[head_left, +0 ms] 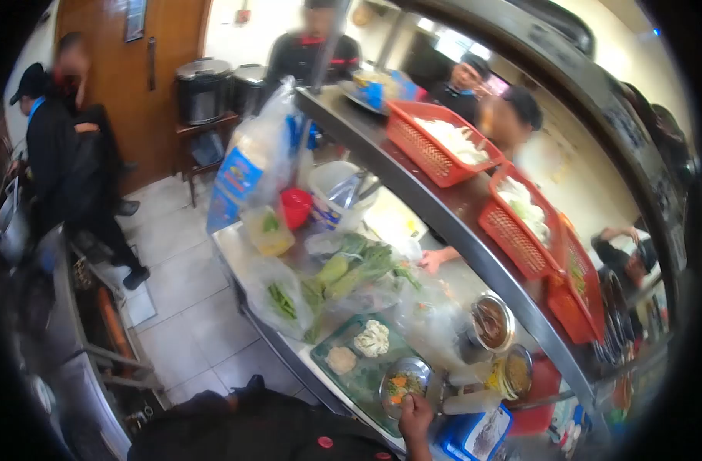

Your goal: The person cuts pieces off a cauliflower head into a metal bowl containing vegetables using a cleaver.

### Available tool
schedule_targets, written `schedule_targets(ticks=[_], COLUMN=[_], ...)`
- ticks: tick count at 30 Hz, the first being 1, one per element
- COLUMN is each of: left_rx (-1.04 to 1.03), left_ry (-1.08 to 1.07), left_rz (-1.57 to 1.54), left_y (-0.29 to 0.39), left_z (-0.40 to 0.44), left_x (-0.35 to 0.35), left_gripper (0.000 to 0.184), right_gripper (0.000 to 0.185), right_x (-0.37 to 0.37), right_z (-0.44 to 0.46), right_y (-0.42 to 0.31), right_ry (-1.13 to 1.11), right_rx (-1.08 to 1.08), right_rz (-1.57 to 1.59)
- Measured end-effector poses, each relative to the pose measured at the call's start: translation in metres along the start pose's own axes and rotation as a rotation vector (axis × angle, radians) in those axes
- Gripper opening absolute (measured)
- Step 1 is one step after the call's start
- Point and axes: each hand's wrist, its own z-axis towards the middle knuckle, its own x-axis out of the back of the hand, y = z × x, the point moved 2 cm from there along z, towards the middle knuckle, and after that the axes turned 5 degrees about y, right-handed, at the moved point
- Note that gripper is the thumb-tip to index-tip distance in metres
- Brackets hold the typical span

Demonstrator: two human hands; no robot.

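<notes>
The metal bowl [386, 375] of chopped vegetables [402, 381] is found directly ahead of the right hand [416, 417], its near rim overlapped by the fingertips. Being round, no long axis is presented. The cauliflower [372, 339] is noted beyond the bowl, on the green tray [349, 388]. Fingers are seen bent together; whether rim or contents are clamped cannot be told. The left hand is not seen.

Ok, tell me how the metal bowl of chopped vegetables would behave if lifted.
The metal bowl would probably stay stiff, given its shiny wall. The chopped vegetables look loose, so they could slide or spill if it tilts. With the right hand at one side, lifting there might tip it.
</notes>
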Motion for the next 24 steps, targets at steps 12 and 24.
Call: schedule_targets(ticks=[12, 24], left_rx=[-0.059, 0.125], left_ry=[0.068, 0.125], left_rz=[-0.015, 0.015], left_y=[0.029, 0.016], left_z=[0.007, -0.024], left_x=[0.022, 0.058], left_gripper=[0.055, 0.035], right_gripper=[0.025, 0.030], right_x=[-0.019, -0.009], right_z=[-0.009, -0.013], right_y=[-0.005, -0.048], right_ry=[-0.097, -0.210], right_rx=[-0.046, -0.174], right_rz=[0.140, -0.109])
